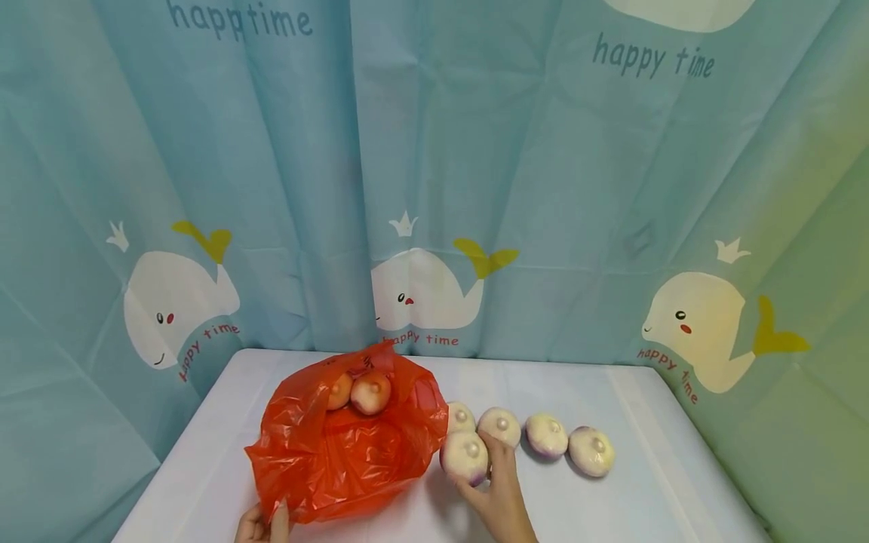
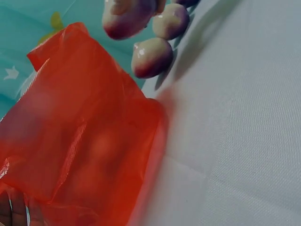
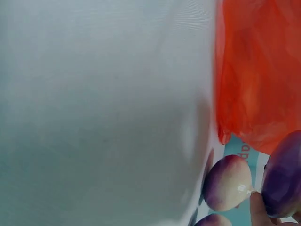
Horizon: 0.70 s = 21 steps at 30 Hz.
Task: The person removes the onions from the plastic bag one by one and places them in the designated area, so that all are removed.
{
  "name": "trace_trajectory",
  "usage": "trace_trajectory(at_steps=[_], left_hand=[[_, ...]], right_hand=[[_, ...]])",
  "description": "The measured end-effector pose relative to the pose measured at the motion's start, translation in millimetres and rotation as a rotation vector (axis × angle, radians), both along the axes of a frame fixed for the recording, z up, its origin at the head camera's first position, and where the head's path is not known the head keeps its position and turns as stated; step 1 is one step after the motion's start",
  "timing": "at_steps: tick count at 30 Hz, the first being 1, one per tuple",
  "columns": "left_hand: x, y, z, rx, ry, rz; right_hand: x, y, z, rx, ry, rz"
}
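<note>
A crinkled red plastic bag [image 1: 360, 460] lies with its mouth spread open, two white-and-purple onions [image 1: 370, 393] visible inside. My left hand [image 1: 263, 524] pinches the bag's near left edge; its fingers show only partly in the left wrist view. Just right of the bag, my right hand [image 1: 501, 490] grips a round onion [image 1: 465, 457], white on top and purple below, between thumb and fingers. The right wrist view shows this held onion [image 3: 284, 176] above the table, close to the bag.
Several more onions stand in a row to the right, among them one behind the hand [image 1: 499, 427] and the rightmost one [image 1: 591, 452]. They rest on a white table [image 1: 652, 483]. A blue curtain [image 1: 448, 151] printed with whales hangs behind the table's far edge.
</note>
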<state>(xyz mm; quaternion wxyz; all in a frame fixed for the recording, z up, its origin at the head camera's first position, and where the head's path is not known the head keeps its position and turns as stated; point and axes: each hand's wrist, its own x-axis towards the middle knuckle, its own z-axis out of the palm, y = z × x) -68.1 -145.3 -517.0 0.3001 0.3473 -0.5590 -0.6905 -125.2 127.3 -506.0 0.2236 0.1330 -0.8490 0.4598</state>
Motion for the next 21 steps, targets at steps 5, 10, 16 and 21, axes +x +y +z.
trace_trajectory(at_steps=[5, 10, 16, 21], left_hand=[[-1.7, 1.7, 2.6, -0.007, -0.037, 0.010], [-1.9, 3.9, 6.5, -0.001, -0.078, -0.001], [-1.5, 2.9, 5.7, -0.003, -0.066, -0.017], [-2.1, 1.6, 2.8, -0.028, -0.040, -0.037]], right_hand=[[1.3, 2.0, -2.9, 0.046, -0.058, 0.053], [1.2, 3.2, -2.2, 0.069, -0.175, 0.109], [1.0, 3.5, -4.9, 0.115, -0.198, 0.127], [1.0, 3.4, -8.5, 0.155, -0.232, 0.131]])
